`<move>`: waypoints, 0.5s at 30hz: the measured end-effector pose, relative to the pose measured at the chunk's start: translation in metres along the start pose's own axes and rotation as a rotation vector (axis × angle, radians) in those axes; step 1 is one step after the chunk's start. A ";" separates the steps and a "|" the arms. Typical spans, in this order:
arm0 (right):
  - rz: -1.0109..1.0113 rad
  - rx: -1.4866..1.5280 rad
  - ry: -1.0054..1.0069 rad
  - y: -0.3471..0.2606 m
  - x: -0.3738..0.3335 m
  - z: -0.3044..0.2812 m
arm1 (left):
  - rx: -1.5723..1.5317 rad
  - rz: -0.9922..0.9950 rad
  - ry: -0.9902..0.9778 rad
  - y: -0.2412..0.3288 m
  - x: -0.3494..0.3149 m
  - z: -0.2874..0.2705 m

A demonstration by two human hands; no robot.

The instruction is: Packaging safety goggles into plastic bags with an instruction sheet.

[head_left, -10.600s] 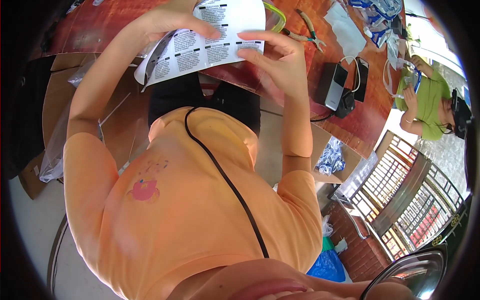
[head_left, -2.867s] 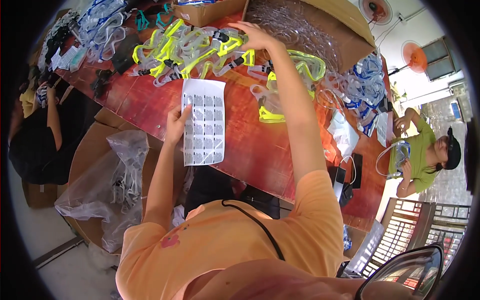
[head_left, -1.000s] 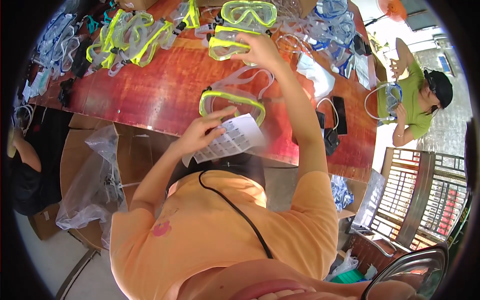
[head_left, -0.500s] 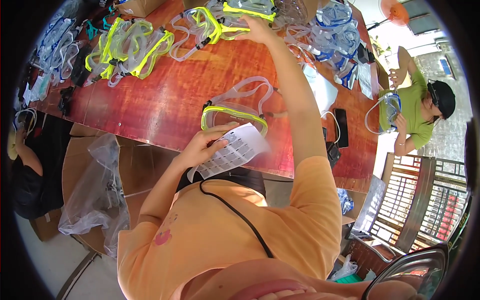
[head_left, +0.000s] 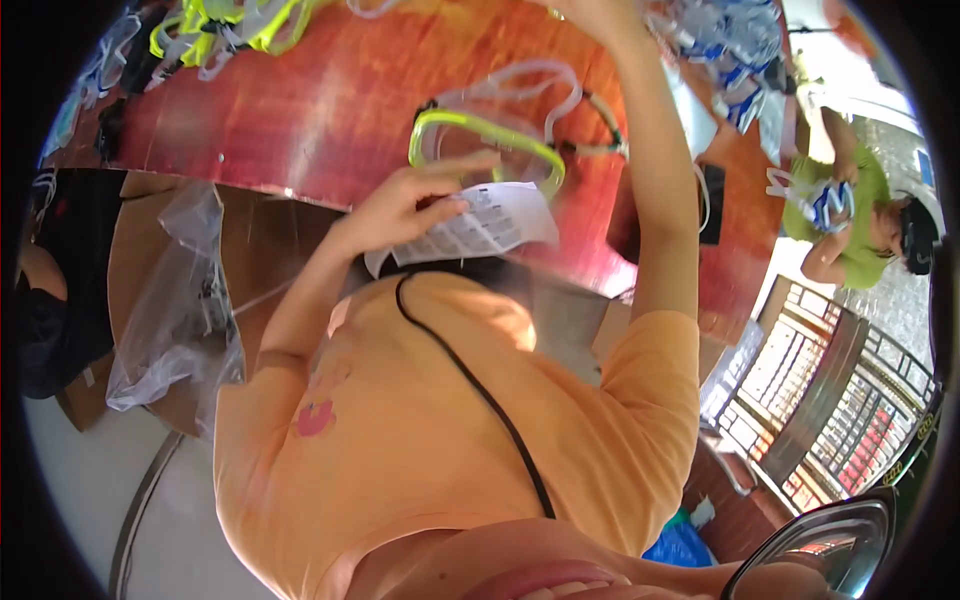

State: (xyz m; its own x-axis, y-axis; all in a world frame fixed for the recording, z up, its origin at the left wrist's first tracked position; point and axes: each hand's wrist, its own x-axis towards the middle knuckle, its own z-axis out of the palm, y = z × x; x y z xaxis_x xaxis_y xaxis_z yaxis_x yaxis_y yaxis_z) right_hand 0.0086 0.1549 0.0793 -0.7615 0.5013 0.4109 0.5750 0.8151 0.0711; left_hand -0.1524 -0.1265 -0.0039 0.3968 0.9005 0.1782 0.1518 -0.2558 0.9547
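Note:
My left hand point(head_left: 418, 208) grips a printed white paper sheet point(head_left: 495, 225) between thumb and fingers, at the table's near edge. Just beyond the sheet, a diving mask point(head_left: 512, 152) with a bright yellow frame lies on the table. Its clear strap point(head_left: 520, 68) loops toward the far side. The index finger of my left hand is close to the mask's lower rim; I cannot tell whether it touches. My right hand point(head_left: 590, 14) reaches far across the table at the upper edge, with its fingers mostly cut off by the picture's rim.
Yellow-framed masks point(head_left: 230, 28) are piled at the far left, and blue-and-clear masks point(head_left: 735, 55) at the far right. A black phone point(head_left: 712, 205) lies on the right. Below the table stands a cardboard box point(head_left: 140, 240) with a plastic bag point(head_left: 180, 300). A co-worker point(head_left: 868, 190) handles a blue mask.
The view has shifted, so the far masks are largely out of frame. My right hand, earlier at the far yellow masks, is now at the upper edge. My left hand still holds the sheet.

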 end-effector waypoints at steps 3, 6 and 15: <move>0.232 0.521 -0.156 -0.043 -0.052 -0.041 | -0.161 -0.033 -0.104 -0.014 -0.010 0.008; 0.407 0.957 -0.028 -0.048 -0.162 -0.011 | -0.115 0.054 -0.077 -0.021 -0.015 0.013; 0.879 1.184 0.244 -0.155 -0.263 0.013 | -0.705 -0.301 0.164 -0.067 -0.054 0.014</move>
State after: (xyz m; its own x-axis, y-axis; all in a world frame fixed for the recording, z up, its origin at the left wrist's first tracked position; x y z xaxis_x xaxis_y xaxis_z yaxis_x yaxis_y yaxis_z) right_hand 0.1160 -0.0995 -0.0513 -0.1739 0.9818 0.0768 0.1507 0.1036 -0.9831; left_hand -0.1715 -0.1627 -0.0811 0.2824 0.9502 -0.1319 -0.4012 0.2419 0.8835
